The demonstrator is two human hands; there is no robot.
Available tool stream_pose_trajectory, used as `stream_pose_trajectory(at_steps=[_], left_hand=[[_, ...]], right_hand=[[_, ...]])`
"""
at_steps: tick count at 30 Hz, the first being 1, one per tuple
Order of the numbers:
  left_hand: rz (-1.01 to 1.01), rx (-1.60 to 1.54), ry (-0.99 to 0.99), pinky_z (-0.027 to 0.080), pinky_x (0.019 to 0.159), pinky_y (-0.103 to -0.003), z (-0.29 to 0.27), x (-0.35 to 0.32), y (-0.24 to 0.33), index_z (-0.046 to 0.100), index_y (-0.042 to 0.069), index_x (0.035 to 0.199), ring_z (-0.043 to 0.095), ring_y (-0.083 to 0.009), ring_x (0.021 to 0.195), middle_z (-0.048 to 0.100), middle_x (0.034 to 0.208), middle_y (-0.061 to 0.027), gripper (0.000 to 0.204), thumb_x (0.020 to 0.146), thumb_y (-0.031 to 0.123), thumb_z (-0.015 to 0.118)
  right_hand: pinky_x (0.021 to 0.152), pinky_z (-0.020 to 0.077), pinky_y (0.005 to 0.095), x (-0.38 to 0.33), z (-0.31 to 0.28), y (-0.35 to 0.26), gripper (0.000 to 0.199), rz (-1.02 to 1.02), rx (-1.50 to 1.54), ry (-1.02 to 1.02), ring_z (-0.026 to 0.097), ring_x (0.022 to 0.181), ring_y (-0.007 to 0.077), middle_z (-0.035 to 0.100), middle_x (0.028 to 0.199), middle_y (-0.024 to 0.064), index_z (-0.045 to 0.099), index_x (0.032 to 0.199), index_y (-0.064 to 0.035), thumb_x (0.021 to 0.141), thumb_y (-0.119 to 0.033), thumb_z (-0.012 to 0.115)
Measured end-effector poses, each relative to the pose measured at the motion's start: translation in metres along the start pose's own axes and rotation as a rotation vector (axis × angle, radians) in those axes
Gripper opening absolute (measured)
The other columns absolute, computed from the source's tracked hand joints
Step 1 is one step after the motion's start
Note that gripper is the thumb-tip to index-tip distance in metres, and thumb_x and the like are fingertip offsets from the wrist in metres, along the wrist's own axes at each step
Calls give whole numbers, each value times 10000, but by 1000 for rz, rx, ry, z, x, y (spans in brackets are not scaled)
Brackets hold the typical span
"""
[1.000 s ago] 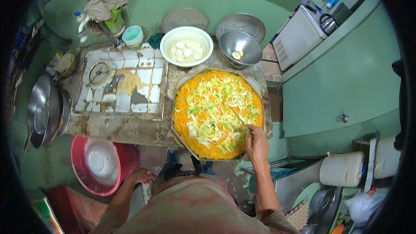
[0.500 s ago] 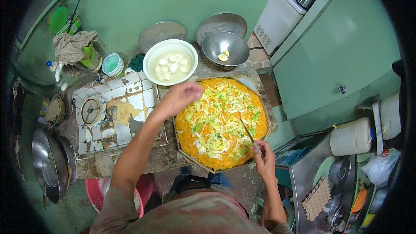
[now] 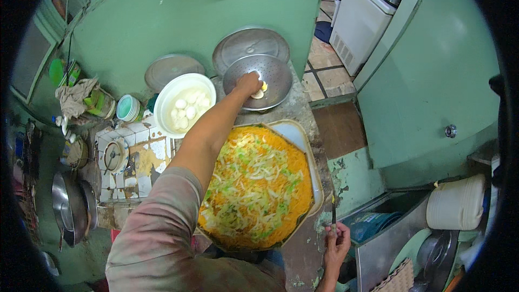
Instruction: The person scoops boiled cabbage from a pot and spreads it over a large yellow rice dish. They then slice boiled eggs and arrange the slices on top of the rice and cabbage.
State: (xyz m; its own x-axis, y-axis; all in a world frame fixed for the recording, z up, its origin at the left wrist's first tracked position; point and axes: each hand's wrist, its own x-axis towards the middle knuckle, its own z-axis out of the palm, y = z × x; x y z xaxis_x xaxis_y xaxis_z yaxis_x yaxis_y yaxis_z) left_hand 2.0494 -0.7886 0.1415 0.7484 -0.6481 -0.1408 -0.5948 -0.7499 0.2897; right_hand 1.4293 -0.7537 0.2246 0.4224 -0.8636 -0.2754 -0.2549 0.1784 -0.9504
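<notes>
My left hand (image 3: 248, 83) reaches down into a perforated metal colander (image 3: 281, 84), right beside cut pieces of boiled egg (image 3: 258, 94) with yellow yolks. Its fingertips are mostly hidden, so a grip on a piece is unclear. My right hand (image 3: 336, 237) is closed around the handle of a small knife (image 3: 333, 211), held off the right side of the tray with the blade pointing away from me. In front of me lies a large tray of orange noodles (image 3: 294, 178), topped with shredded pale green cabbage (image 3: 254, 184).
A white basin (image 3: 158, 109) of whole peeled eggs stands left of the colander. Two round metal lids (image 3: 251, 43) lean on the green wall. A tiled counter (image 3: 146, 184) holds a bowl with a spoon (image 3: 113, 155). A green door (image 3: 427, 86) stands at right.
My left hand has gone from above the noodles into the colander. My right hand, still with the knife, has moved off the tray to the right. The view has shifted.
</notes>
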Motion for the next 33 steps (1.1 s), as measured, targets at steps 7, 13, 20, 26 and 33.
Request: stream_pose_trajectory(at_steps=[7,13,20,26,33], left_hand=[[-77,-21,-111,510,886,-479,5,5,10,674,77,1079,661,-350,1026,677,1113,-186,455,774,411,721],[54,-38,145,541,720,-415,28,-7,1,728,145,843,695,-299,775,712,819,-154,253,699,346,780],[90,-513,200,542,731,-354,-9,-41,36,667,62,1005,690,-235,813,704,860,-101,302,762,208,770],[118,-1813,-175,553,834,-302,-73,-133,60,600,7,1173,657,-191,958,659,1080,-96,308,923,183,640],[120,-1947,-337,532,952,-392,-73,-355,-3,471,-21,1303,625,-293,1111,596,1233,-173,392,972,161,575]], right_hand=[[610,467,228,56,-20,9,255,-56,-18,-18,551,705,74,667,920,67,537,1155,-18,938,-128,613],[596,491,229,72,-18,0,242,-130,-27,-20,571,712,76,667,917,55,537,1155,-1,936,-81,602],[578,461,236,40,-21,12,347,-252,-33,-32,534,652,102,586,874,25,489,1269,-61,948,-160,578],[560,406,211,-7,0,14,267,-212,54,49,491,657,77,549,807,-9,544,1198,-87,945,-169,572],[500,411,234,-56,63,10,257,-220,86,5,486,591,90,558,834,10,521,1189,-103,945,-165,576]])
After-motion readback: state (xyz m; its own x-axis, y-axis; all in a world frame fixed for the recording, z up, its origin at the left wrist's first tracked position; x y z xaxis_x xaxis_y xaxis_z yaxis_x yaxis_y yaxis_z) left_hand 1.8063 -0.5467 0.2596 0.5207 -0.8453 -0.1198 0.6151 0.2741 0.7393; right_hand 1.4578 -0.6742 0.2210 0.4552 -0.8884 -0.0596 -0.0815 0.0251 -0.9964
